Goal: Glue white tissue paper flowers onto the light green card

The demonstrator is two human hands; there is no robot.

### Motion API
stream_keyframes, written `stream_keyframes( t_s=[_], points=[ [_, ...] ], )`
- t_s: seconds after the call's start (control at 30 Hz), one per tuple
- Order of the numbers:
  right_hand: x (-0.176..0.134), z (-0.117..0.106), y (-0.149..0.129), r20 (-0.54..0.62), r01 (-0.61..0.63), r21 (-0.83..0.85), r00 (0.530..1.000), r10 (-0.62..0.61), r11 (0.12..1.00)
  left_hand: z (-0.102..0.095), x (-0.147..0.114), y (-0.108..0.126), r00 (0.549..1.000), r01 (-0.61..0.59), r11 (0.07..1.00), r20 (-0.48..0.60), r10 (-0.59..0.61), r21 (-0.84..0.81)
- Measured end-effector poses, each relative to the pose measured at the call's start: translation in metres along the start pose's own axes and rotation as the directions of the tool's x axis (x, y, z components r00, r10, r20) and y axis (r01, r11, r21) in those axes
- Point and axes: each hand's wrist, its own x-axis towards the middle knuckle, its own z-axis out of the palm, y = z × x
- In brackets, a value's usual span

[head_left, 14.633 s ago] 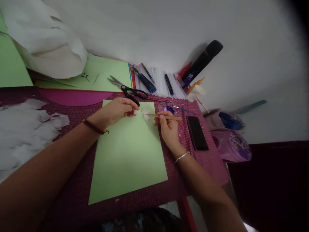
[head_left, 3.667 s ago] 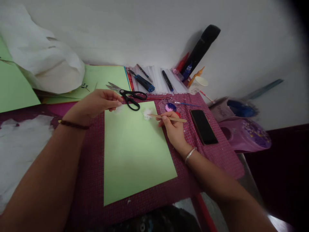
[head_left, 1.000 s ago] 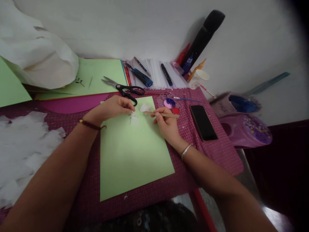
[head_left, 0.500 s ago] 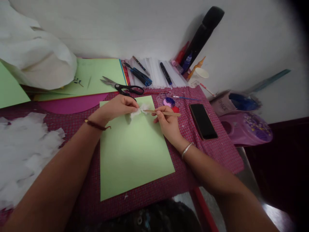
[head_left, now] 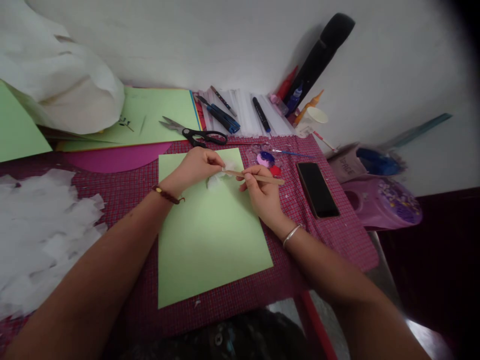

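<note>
My left hand (head_left: 201,167) pinches a small crumpled piece of white tissue paper (head_left: 215,181) above the upper part of a light green sheet (head_left: 210,240). Between the fingers of my right hand (head_left: 260,190) is a flat wooden stick (head_left: 268,179), its tip touching the tissue beside my left fingertips. The green sheet lies flat under both hands, its far edge partly hidden by them. Just beyond my right hand sits a palette (head_left: 267,159) with purple, pink and red paint. Black-handled scissors (head_left: 195,134) lie beyond my left hand.
White tissue pieces (head_left: 45,240) pile up at the left. A phone (head_left: 317,190) lies at the right. Along the wall are a blue cutter (head_left: 221,117), a black marker (head_left: 261,114), paint tubes (head_left: 296,97) and a white cup (head_left: 315,117). A thin paintbrush (head_left: 290,152) rests near the palette.
My left hand has shifted slightly to the right with the tissue, its fingertips now closer to the stick's tip. My right hand stays nearly in place. The whole view has shifted a little.
</note>
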Motion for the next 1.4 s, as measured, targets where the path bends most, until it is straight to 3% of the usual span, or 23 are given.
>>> stream_keyframes(
  t_s=[0.27,0.7,0.87,0.97,1.07,1.2,1.3,1.4],
  points=[
    [-0.002,-0.003,-0.009,-0.069,0.031,-0.057,0.997,-0.035,0.998,0.003,0.003,-0.005,1.0,-0.002,1.0,0.001,0.002,0.002],
    [0.002,0.0,0.008,0.108,0.084,-0.257,0.992,-0.058,0.963,0.004,0.004,-0.003,1.0,0.016,0.999,-0.012,-0.016,0.049],
    [0.002,0.0,0.001,0.158,0.161,-0.383,0.982,-0.107,0.909,0.004,0.002,-0.003,0.994,-0.026,0.997,-0.104,0.017,-0.079],
    [0.001,-0.001,0.0,0.185,0.191,-0.427,0.975,-0.121,0.884,-0.005,-0.004,-0.002,0.987,0.059,0.983,-0.139,-0.084,-0.175],
    [0.001,-0.002,-0.001,0.194,0.184,-0.446,0.975,-0.106,0.876,-0.019,-0.011,-0.002,0.988,0.145,0.989,-0.051,-0.147,-0.037],
    [0.0,-0.001,-0.001,0.198,0.195,-0.45,0.973,-0.116,0.871,-0.026,-0.022,0.0,0.981,0.113,0.946,0.117,-0.154,0.303],
    [0.0,-0.001,-0.003,0.197,0.197,-0.46,0.973,-0.117,0.866,-0.017,-0.027,0.005,0.983,0.118,0.876,0.068,-0.169,0.468],
    [0.001,-0.001,-0.004,0.204,0.204,-0.461,0.972,-0.12,0.864,-0.007,-0.029,0.009,0.986,0.107,0.88,0.066,-0.155,0.463]
  ],
)
